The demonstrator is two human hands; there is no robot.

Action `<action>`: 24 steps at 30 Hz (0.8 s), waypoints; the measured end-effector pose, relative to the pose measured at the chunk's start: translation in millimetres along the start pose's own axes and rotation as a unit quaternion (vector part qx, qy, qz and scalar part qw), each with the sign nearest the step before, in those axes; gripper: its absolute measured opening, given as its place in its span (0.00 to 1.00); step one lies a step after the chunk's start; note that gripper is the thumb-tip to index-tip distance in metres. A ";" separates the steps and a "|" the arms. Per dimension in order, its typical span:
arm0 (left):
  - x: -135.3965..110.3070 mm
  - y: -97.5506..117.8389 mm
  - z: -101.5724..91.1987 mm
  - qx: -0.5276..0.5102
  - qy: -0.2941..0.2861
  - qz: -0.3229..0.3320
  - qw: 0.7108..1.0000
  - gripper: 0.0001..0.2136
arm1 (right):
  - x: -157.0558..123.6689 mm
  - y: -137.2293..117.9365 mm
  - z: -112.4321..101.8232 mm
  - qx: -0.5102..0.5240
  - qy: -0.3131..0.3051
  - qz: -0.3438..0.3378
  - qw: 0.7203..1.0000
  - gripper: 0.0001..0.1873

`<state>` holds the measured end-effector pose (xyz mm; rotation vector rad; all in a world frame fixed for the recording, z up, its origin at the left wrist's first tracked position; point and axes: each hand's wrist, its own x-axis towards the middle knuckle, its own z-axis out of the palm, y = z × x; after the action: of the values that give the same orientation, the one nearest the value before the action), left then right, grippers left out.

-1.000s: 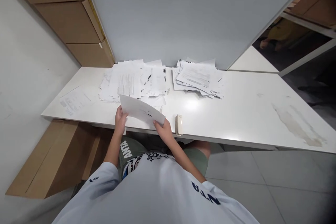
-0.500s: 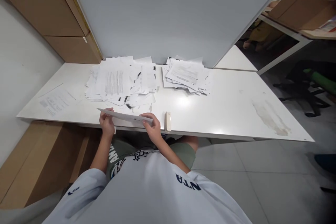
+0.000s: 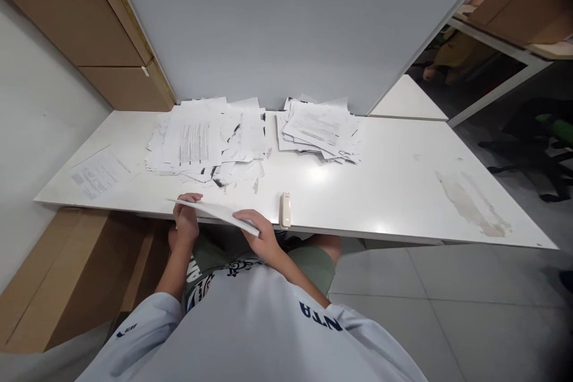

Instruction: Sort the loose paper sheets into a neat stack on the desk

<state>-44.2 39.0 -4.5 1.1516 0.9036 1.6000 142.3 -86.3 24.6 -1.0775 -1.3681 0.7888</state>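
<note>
Lying near-flat, sheet (image 3: 219,213) spans left-right.

Dark blue letters "NTA" stand upside down on the right sleeve of the white shirt (image 3: 250,334). Part-hidden white letters, perhaps "AN", show on the green shorts (image 3: 210,253). Print on the paper piles (image 3: 206,143), the left loose page (image 3: 96,173) and the held sheet (image 3: 219,212) is too small to read

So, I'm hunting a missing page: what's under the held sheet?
The left hand and right hand grip the sheet above the table edge; anything directly beneath is hidden.
</note>
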 end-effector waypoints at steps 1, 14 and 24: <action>-8.0 3.7 1.6 -0.005 -0.012 -0.012 1.000 0.16 | -8.3 -4.2 -7.1 -0.014 -0.030 -0.017 0.999 0.16; -56.4 4.7 77.7 0.152 -0.234 -0.021 0.960 0.20 | -124.5 16.1 -151.1 -0.104 0.123 0.381 0.910 0.25; -65.8 -21.5 150.6 0.303 -0.585 0.025 0.751 0.30 | -160.6 17.8 -181.5 -0.076 0.157 0.465 0.868 0.26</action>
<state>113.6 -11.3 1.5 2.2312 0.4774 0.2900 309.3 -253.9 -30.8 -1.9421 -0.5778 1.1218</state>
